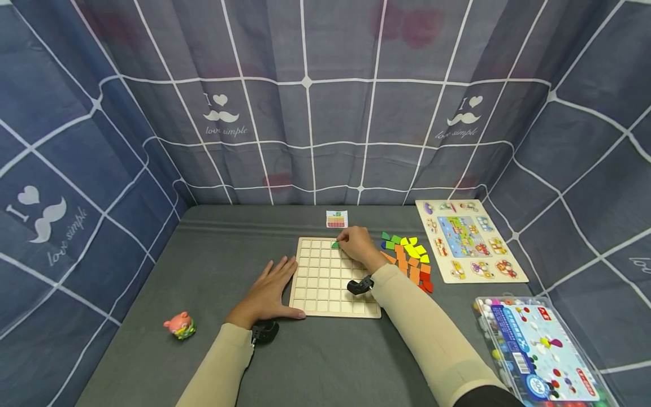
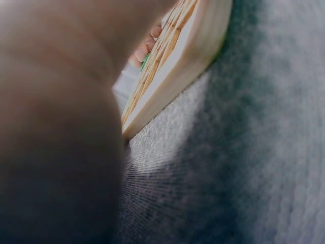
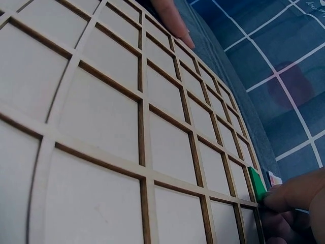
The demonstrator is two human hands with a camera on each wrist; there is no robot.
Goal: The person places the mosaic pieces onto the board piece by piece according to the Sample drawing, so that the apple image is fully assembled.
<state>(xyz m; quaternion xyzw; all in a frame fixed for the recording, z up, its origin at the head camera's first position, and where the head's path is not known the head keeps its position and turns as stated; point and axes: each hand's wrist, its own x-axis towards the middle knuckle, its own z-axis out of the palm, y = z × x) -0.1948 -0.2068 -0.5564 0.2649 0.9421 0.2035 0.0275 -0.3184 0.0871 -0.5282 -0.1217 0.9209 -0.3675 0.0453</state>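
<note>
The right hand (image 1: 360, 246) pinches a green block (image 3: 256, 184) at the far edge of the wooden board (image 1: 325, 282); the left hand (image 1: 269, 291) lies spread along its left edge, thumb at the near corner, gripping nothing. Coloured blocks (image 1: 414, 274) crowd just beside the right edge. Near the table's (image 1: 213, 254) left edge sits a toy pig (image 1: 180, 325), well apart from both hands.

Green piece (image 3: 256, 184) partly hidden by right hand (image 1: 359, 245); card (image 1: 337, 219) print too small to read.
</note>
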